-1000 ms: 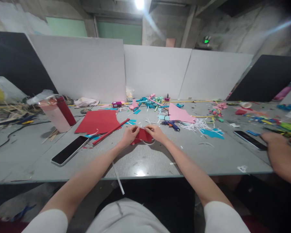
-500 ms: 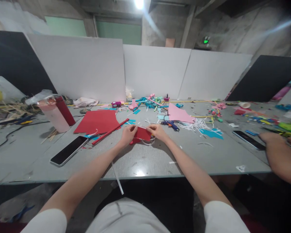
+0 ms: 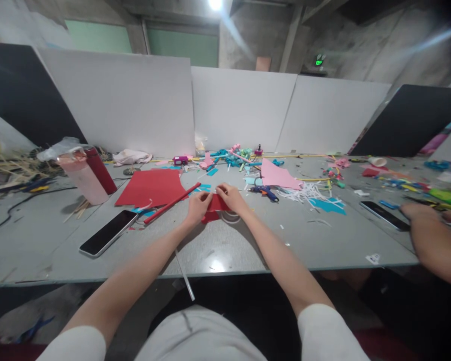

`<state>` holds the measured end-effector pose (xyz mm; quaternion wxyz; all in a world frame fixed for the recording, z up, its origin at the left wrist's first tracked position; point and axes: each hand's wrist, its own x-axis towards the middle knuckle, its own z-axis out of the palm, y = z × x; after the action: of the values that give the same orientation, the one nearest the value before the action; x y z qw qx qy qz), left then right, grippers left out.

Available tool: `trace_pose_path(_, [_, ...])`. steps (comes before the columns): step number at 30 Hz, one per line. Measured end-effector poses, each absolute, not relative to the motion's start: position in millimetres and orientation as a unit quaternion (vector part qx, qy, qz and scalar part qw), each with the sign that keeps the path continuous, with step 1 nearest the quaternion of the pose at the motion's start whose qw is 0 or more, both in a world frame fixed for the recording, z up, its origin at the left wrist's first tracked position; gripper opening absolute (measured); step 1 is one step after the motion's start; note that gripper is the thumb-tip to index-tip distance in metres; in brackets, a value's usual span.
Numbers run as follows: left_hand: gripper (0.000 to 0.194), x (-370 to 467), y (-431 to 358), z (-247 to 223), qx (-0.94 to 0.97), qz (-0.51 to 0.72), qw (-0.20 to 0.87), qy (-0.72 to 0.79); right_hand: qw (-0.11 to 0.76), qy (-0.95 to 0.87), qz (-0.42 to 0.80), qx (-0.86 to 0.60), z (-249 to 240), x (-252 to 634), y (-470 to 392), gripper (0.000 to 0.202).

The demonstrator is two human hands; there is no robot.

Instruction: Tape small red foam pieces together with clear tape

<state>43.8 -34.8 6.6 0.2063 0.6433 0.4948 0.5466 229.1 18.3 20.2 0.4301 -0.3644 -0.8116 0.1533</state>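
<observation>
From far off, I see the small, flat, red, paper-like piece [image 3: 218, 202] in the middle of the frame. The left hand [image 3: 199, 206] pinches its left side. The right hand [image 3: 230, 197] has just moved left along its top, so both hands now seem busy at one spot. Its fingers curl; I can't tell if they pinch.

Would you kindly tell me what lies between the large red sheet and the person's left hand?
In the head view, a long red strip lies slantwise between the large red sheet and the left hand.
</observation>
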Motion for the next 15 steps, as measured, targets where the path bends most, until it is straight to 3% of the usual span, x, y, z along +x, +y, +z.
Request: trace_pose_path(15, [0.021, 47.2, -32.0, 3.4, 0.648, 0.560, 0.257, 0.449, 0.455, -0.793, 0.139, -0.381, 16.9, 237.1, -5.6, 0.028])
